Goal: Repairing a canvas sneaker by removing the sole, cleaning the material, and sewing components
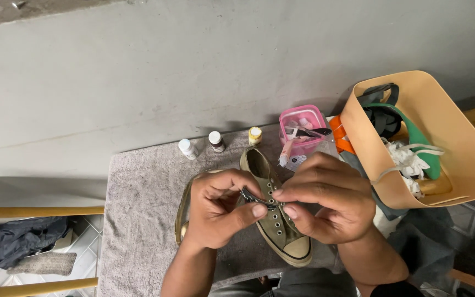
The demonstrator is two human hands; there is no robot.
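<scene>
An olive canvas sneaker [277, 226] with a pale rubber toe lies on a grey towel [141, 214], toe toward me. My left hand [218, 208] pinches a dark shoelace [255, 198] over the eyelets. My right hand [325, 197] pinches the same lace from the other side, fingertips almost touching the left thumb. A second olive shoe [182, 212] lies mostly hidden under my left hand.
Three small bottles [216, 141] stand along the towel's far edge, next to a pink box [303, 127] of small items. A tan bin [441, 143] with cloths and laces is at the right. A grey wall rises behind. Dark cloth [23, 235] lies at lower left.
</scene>
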